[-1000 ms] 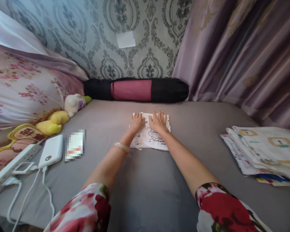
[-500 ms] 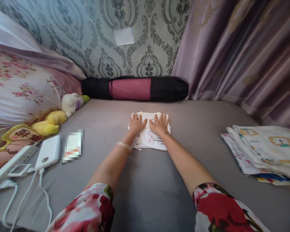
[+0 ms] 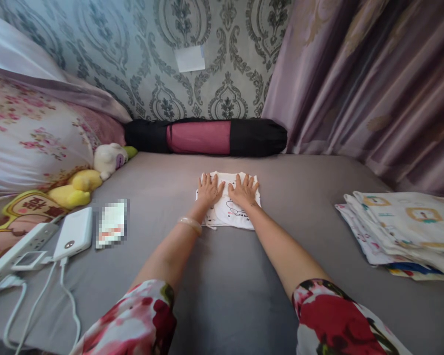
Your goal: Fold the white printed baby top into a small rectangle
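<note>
1. The white printed garment [image 3: 227, 214] lies folded and flat near the middle of the grey-covered bed [image 3: 222, 286]; black lettering and a line drawing show on its near part.
2. The left hand [image 3: 209, 191] rests palm down on the garment's far left part, fingers spread wide; the right hand [image 3: 244, 191] lies likewise on its far right part, fingers spread; a pale bangle [image 3: 190, 225] circles the left forearm.
3. Well to the right sits a stack of folded cloths [image 3: 410, 231], mostly white with prints; blue, yellow and red show at its bottom.
4. To the left lie a pixelated card [image 3: 111, 224], a white power bank [image 3: 74, 232] with a cable plugged in, and a white power strip [image 3: 22, 250]; yellow plush [image 3: 79, 187] and white plush [image 3: 107, 160] lie beyond them, beside floral bedding [image 3: 33, 133].
5. Beyond the garment, a black and pink roll [image 3: 200, 137] lies along the patterned wall [image 3: 136, 64]; a purple curtain [image 3: 329, 88] hangs at the right.
</note>
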### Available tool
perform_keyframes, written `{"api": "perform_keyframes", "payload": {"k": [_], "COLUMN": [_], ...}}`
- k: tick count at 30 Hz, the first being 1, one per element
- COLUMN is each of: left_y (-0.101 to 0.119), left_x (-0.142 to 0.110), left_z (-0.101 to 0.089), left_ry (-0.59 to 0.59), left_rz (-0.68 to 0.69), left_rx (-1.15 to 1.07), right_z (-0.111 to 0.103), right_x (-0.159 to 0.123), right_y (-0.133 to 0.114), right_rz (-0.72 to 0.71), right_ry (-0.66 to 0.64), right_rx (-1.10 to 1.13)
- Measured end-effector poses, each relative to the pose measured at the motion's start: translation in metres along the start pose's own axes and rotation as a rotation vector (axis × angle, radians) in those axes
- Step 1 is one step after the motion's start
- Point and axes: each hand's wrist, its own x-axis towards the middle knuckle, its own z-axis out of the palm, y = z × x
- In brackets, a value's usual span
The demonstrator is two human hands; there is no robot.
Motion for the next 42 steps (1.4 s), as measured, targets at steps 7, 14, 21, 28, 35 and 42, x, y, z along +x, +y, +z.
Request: {"api": "perform_keyframes", "payload": {"k": [7,14,21,28,35,42], "left_y": [-0.003,0.004,-0.006,-0.003,-0.003,-0.001], "left_x": [-0.002,-0.002,-0.047,-0.1,-0.102,-0.102], "left_z": [0.002,-0.012,-0.046,-0.041,-0.029,-0.032], "left_ry": [-0.011,-0.054,-0.126,-0.188,-0.196,-0.231], "left_rz": [0.053,0.045,0.104,0.283,0.26,0.245], "left_rx": [0.022,0.029,-0.062,0.002,0.007,0.012], "right_z": [0.001,-0.01,-0.032,-0.025,-0.017,-0.016], "right_x": [-0.001,0.001,-0.041,-0.088,-0.093,-0.093], "right_y": [0.0,0.002,0.025,0.034,0.034,0.033], "right_rz": [-0.01,-0.03,-0.347,-0.527,-0.541,-0.533], "right_ry": [0.0,-0.094,-0.135,-0.198,-0.138,-0.15], "right_rx": [0.005,0.044,0.076,0.018,-0.026,-0.03]}}
